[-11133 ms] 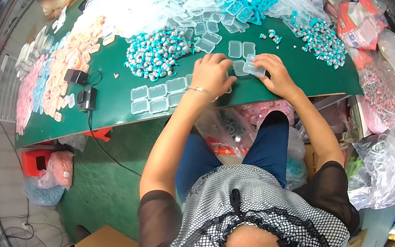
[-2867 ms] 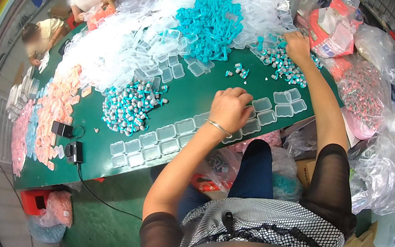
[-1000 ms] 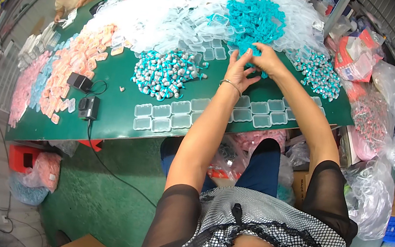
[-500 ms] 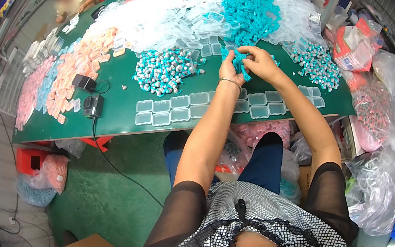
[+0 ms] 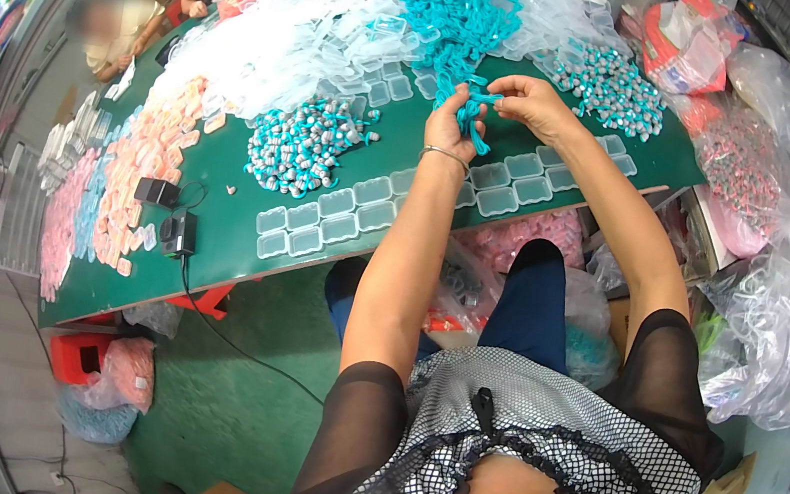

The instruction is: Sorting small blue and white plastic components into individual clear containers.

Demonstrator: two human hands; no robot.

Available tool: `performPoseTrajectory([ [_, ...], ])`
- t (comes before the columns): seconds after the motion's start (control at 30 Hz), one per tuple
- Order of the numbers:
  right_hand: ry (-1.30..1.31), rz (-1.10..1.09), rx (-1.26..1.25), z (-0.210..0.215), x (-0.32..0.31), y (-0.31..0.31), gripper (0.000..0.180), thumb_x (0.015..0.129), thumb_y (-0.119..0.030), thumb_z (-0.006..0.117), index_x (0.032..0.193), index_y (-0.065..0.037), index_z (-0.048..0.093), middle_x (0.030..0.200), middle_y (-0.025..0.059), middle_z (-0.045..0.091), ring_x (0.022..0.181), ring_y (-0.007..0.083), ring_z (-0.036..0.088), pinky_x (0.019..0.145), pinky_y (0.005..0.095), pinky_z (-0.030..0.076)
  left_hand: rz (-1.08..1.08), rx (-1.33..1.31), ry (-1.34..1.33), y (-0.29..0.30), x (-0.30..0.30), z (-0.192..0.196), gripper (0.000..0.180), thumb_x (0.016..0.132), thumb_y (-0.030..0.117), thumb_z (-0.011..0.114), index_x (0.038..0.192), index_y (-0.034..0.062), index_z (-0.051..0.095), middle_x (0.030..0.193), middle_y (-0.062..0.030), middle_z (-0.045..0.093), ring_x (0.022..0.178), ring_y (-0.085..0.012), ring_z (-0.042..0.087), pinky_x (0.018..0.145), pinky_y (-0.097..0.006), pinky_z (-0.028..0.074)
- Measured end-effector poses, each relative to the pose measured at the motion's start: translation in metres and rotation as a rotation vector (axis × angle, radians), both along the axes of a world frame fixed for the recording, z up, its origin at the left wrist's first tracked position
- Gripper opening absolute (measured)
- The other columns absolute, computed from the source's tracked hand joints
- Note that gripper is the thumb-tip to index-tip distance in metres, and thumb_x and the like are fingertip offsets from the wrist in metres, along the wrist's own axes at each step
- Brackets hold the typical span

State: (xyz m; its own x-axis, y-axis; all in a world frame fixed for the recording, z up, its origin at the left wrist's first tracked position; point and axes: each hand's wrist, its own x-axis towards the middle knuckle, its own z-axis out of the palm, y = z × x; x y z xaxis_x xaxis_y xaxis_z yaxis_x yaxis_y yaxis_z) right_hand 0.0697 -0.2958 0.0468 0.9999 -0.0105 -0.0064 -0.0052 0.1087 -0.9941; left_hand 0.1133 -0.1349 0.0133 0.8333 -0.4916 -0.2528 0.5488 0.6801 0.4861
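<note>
Nearest me, the person's knees sit under the green table (image 5: 222, 245), and a double row of shallow clear boxes (image 5: 376, 216) runs along its near edge, close to the rim. The forearms pass over that row.

Just beyond it, the left hand (image 5: 447, 127) grasps a loose bunch of teal cords (image 5: 473, 122), some ends dangling toward the boxes. The right hand (image 5: 532, 106) appears to pinch a strand at the bunch's right side. I'd judge the step in hand is separating cords; the tangled strands seem to call for a light pinch and a steady left hold.

Green surface shows left of the left hand and right of the bunch, giving sideways room. Piles of small striped pieces bound it: one at left (image 5: 293, 147), another far right (image 5: 619, 92).

Farther back, a teal cord heap (image 5: 458, 13) trails down close behind the left hand, against a broad mound of clear plastic (image 5: 293, 36).
</note>
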Motion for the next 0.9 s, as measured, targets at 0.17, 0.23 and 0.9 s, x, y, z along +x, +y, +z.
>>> performPoseTrajectory([
  [0.17, -0.101, -0.010, -0.328, 0.003, -0.022, -0.017, 0.024, 0.082, -0.004, 0.065, 0.105, -0.001, 0.064, 0.088, 0.0018, 0.064, 0.076, 0.0079, 0.058, 0.068, 0.0215, 0.048, -0.099, -0.037, 0.008, -0.017, -0.008, -0.003, 0.026, 0.081, 0.016, 0.070, 0.103, 0.0125, 0.057, 0.085, -0.0060, 0.061, 0.068, -0.0207, 0.063, 0.044, -0.025, 0.047],
  [0.23, -0.188, -0.049, -0.403, 0.007, -0.032, -0.039, 0.023, 0.082, -0.005, 0.065, 0.105, -0.002, 0.064, 0.089, 0.0012, 0.063, 0.077, 0.0078, 0.058, 0.069, 0.0224, 0.048, -0.114, -0.047, 0.011, -0.018, -0.009, 0.000, 0.025, 0.082, 0.016, 0.070, 0.102, 0.0098, 0.057, 0.086, -0.0069, 0.062, 0.070, -0.0214, 0.064, 0.044, -0.025, 0.047],
  [0.9, -0.495, -0.154, -1.068, -0.031, -0.134, -0.173, 0.018, 0.071, -0.004, 0.069, 0.088, -0.006, 0.064, 0.089, 0.0059, 0.063, 0.092, 0.0239, 0.057, 0.083, 0.0350, 0.046, -0.208, -0.026, -0.004, -0.027, -0.031, 0.015, 0.026, 0.084, 0.013, 0.067, 0.107, 0.0082, 0.057, 0.091, -0.0064, 0.064, 0.075, -0.0226, 0.062, 0.045, -0.026, 0.045],
])
